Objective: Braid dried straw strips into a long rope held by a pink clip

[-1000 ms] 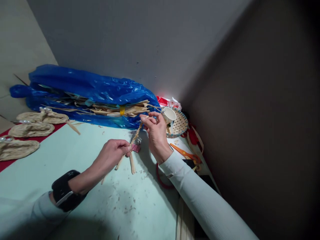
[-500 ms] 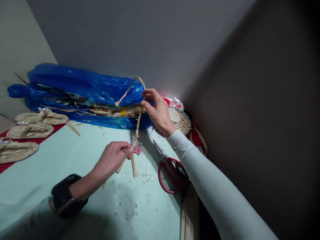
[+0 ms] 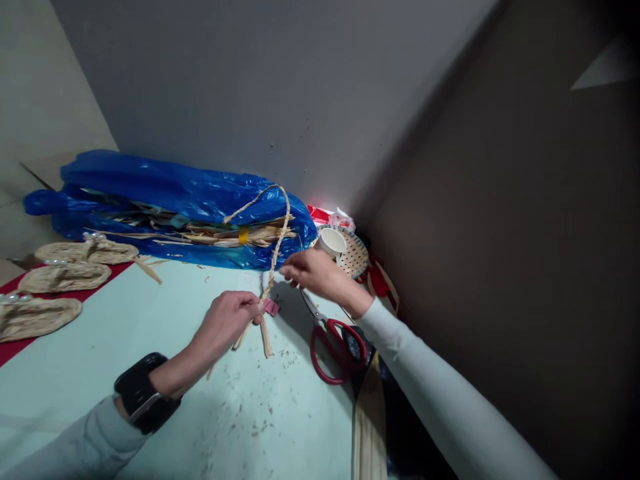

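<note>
My left hand [image 3: 235, 313] pinches the lower part of a braided straw cord [image 3: 279, 247], beside a pink binder clip [image 3: 271, 307]. Loose strands [image 3: 266, 337] hang below those fingers. From there the cord rises, bends over in an arc and ends in front of the blue bag. Just right of the cord is my right hand [image 3: 317, 273], its fingers bent and close together; whether they touch the cord or hold anything is unclear.
Red-handled scissors [image 3: 337, 350] lie on the pale green table [image 3: 190, 433]. Behind are a blue plastic bag [image 3: 150, 180] with dried straw, a white cup [image 3: 333, 241] and a woven tray [image 3: 357, 257]. Several woven soles [image 3: 63, 277] rest at the left on red material.
My right hand has moved down, off the upper part of the cord. The cord now stands in a freer arc. My left hand keeps its hold near the clip.
</note>
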The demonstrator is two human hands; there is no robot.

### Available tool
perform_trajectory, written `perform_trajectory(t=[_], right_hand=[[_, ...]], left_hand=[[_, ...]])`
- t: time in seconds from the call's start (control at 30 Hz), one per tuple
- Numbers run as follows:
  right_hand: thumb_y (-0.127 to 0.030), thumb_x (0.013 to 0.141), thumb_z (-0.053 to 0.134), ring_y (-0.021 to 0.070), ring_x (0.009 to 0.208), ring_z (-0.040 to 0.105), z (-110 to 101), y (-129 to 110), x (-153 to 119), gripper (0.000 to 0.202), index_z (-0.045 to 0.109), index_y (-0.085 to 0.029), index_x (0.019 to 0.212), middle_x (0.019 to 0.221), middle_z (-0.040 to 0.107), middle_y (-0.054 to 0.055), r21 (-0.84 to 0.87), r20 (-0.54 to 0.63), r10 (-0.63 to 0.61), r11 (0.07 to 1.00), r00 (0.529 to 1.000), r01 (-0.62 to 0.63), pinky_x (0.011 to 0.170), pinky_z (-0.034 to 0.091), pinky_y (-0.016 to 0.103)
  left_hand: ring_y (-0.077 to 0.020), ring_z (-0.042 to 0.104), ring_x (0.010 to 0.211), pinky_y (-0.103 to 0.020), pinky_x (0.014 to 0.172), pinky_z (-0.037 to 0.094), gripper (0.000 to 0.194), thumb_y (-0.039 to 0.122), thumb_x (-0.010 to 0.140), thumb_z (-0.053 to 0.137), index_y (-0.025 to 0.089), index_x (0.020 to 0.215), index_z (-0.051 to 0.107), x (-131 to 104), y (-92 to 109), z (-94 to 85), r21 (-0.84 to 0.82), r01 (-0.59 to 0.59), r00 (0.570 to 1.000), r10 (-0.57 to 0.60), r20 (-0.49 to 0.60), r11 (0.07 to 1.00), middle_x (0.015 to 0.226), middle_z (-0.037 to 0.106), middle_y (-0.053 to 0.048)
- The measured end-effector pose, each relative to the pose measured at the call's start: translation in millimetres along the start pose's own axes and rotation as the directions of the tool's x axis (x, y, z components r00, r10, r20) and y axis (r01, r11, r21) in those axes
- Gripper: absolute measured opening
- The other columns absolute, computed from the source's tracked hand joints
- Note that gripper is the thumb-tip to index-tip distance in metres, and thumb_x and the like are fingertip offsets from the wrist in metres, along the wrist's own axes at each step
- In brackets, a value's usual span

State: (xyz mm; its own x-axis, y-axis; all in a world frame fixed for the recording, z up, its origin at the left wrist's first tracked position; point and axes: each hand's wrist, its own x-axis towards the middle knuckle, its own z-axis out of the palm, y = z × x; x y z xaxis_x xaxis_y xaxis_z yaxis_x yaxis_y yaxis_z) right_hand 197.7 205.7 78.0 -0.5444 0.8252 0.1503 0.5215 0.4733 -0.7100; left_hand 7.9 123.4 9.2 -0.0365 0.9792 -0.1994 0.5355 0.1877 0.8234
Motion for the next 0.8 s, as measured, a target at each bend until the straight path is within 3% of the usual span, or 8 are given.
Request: perform_trajectory(t=[0.13,0.27,0.37,0.63,0.8], right_hand=[[-0.016,0.089,0.071,0.0123,0.057,0.056,23.7,7.5,-18.7,0.015,0.075,-0.016,0.074,0.059,0.064,-0.001,-0.055,0.107,0.076,0.996,0.991,-0.07,0.064,0.04,0.025],[-0.021,0.096,0.066,0.0123,0.061,0.059,27.4,11.2,-18.3,0.015,0.076,-0.013,0.087,0.064,0.066,0.0,-0.043,0.191,0.122,0.992,0.974,-0.116,0.064,0.04,0.023],[-0.024,0.093,0.071,0.0128,0.065,0.059,26.9,12.3,-17.5,0.012,0.075,-0.014,0.092,0.069,0.067,0.0,-0.021,0.237,0.134,0.991,0.962,-0.133,0.065,0.04,0.023],[-0.016,0.088,0.071,0.0139,0.077,0.06,23.4,16.5,-16.4,0.002,0.072,-0.015,0.089,0.085,0.071,0.001,0.13,0.301,0.124,0.977,0.946,-0.17,0.074,0.044,0.024],[-0.007,0.085,0.07,0.0144,0.08,0.063,21.1,25.1,-12.8,0.01,0.071,-0.015,0.09,0.086,0.072,0.001,0.222,0.327,0.147,0.948,0.933,-0.228,0.077,0.048,0.024]], left_hand=[[-0.016,0.068,0.071,-0.031,0.066,0.057,0.025,0.04,0.098,0.067,0.016,0.095,0.071,0.7,0.1,0.6,0.041,0.02,0.999,-0.021,0.028,0.999,0.089,0.072,0.0],[-0.0235,0.072,0.095,-0.041,0.08,0.062,0.028,0.038,0.097,0.069,0.017,0.117,0.069,1.0,-0.3,0.8,0.02,0.018,0.999,-0.019,0.038,1.0,0.116,0.073,-0.005],[-0.0256,0.072,0.1,-0.043,0.084,0.062,0.031,0.037,0.097,0.069,0.018,0.121,0.068,1.7,-2.6,1.1,-0.018,0.014,0.999,-0.013,0.038,1.0,0.123,0.071,-0.006],[-0.0264,0.071,0.106,-0.046,0.088,0.062,0.035,0.036,0.098,0.069,0.019,0.128,0.065,4.1,-13.4,5.2,-0.104,0.027,0.999,-0.029,-0.023,0.994,0.13,0.069,-0.009],[-0.0264,0.071,0.106,-0.046,0.088,0.062,0.035,0.036,0.098,0.069,0.019,0.128,0.065,2.2,-13.0,5.0,-0.107,-0.022,0.996,0.012,-0.093,0.994,0.129,0.069,-0.008]])
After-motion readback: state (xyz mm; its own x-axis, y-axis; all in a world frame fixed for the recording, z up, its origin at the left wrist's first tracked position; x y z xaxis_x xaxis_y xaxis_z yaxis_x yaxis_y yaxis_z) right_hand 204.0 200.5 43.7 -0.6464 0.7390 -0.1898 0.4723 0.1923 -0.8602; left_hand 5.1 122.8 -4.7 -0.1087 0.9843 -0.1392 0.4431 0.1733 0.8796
